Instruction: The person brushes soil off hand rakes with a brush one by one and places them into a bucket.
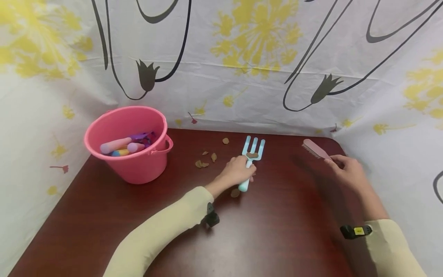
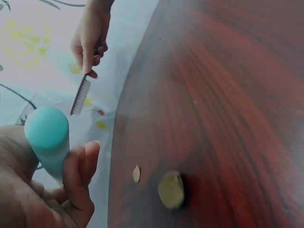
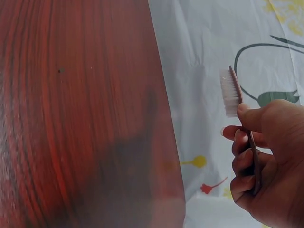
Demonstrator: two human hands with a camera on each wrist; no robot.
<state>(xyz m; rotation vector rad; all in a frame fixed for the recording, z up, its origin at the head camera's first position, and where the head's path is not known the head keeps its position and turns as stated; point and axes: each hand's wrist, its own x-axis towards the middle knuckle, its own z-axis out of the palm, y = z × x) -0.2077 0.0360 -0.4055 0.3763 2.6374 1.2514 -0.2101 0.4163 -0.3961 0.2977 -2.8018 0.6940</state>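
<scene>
My left hand (image 1: pixel 238 170) grips the handle of a light blue toy garden fork (image 1: pixel 254 146), whose three tines point away toward the back of the table. A brown flake lies at the base of the tines. In the left wrist view the rounded handle end (image 2: pixel 47 128) sticks out of the fist. On the right, my right hand (image 1: pixel 351 173) holds a pink brush (image 1: pixel 315 149) by its handle, above the table's right side. The brush's pale bristles (image 3: pixel 229 92) face left in the right wrist view. Brown flakes (image 1: pixel 214 157) lie scattered left of the fork, and another (image 1: pixel 235 192) is below the left hand.
A pink bucket (image 1: pixel 138 169) stands at the left, with pink-handled and purple things inside. The dark red-brown table (image 1: pixel 277 231) ends at a hanging white cloth (image 1: pixel 207 77) with yellow flowers and dark tulips, which lines the back and sides.
</scene>
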